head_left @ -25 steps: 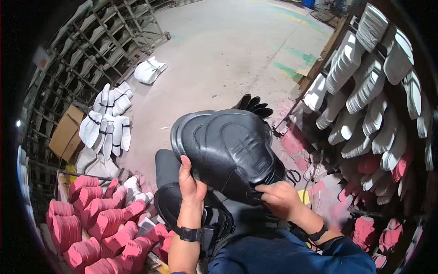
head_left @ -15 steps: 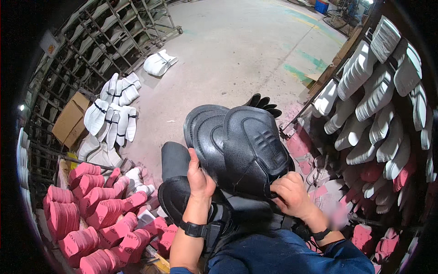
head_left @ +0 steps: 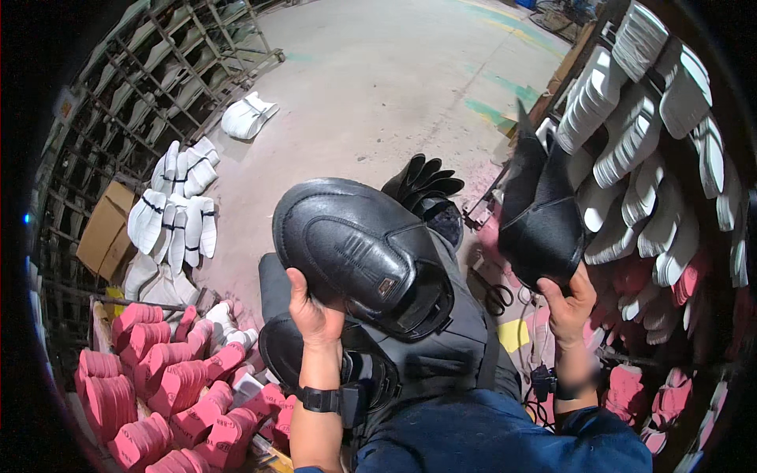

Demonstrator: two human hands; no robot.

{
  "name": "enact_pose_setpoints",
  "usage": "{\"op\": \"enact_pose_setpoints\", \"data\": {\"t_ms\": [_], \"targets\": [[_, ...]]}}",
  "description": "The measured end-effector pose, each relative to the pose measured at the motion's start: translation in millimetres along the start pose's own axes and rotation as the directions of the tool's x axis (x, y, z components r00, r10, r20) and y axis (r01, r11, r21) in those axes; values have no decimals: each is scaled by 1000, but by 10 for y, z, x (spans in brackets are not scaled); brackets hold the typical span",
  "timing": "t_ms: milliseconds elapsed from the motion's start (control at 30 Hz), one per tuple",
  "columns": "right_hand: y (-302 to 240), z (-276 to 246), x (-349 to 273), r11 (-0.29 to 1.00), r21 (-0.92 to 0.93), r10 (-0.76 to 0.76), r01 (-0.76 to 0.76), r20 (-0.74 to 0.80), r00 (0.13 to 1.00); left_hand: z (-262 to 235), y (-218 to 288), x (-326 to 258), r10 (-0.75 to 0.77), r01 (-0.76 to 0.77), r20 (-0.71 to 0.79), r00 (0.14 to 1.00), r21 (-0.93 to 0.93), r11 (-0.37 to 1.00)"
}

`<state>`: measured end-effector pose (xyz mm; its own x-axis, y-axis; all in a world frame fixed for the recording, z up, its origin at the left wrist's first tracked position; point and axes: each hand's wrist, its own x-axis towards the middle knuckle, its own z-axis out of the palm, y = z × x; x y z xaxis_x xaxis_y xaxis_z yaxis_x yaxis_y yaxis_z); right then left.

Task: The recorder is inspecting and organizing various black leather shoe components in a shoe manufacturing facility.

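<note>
Black shoe uppers (head_left: 339, 229) lie over my lap, toes pointing away and to the left. My left hand (head_left: 318, 315) grips their left edge, thumb up, with the fingers hidden underneath. Off to the right, my right hand (head_left: 569, 303) pinches one separate black shoe upper (head_left: 544, 232) by its lower end, raised and apart from the others. That piece hangs partly folded and is slightly blurred. Another black upper (head_left: 285, 347) rests below my left hand, partly covered by my forearm. Beyond my lap, several black pieces (head_left: 426, 181) fan out together.
Stacks of pink insole-shaped pieces (head_left: 185, 386) stand at the lower left. Strapped white bundles (head_left: 189, 225) and a cardboard box (head_left: 106, 229) lie beyond them. White pieces (head_left: 627, 150) hang on a rack at right. A wheeled shoe rack (head_left: 169, 71) stands far left.
My right hand has moved right, carrying one black shoe upper away from the rest. My left hand has shifted slightly left and still holds the others. The whole view has turned a little.
</note>
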<state>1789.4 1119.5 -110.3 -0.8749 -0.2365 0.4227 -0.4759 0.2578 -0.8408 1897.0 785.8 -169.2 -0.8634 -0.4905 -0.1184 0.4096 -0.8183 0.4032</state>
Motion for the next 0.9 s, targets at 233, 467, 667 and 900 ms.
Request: {"op": "enact_pose_setpoints", "data": {"t_ms": [233,467,667,900], "targets": [[17,62,-6,982,-108,-150,156,63,987,27,1,-7,13,-13,19,1000,6,1000],[32,94,-71,991,-97,-84,90,66,994,73,-28,-12,22,-19,-27,999,118,993],[46,115,-114,993,-87,-74,83,95,993,66,-15,8,-17,17,-26,1000,32,999],[-5,133,-126,985,-93,-131,148,165,978,30,1,-2,-38,38,12,999,8,999]]}}
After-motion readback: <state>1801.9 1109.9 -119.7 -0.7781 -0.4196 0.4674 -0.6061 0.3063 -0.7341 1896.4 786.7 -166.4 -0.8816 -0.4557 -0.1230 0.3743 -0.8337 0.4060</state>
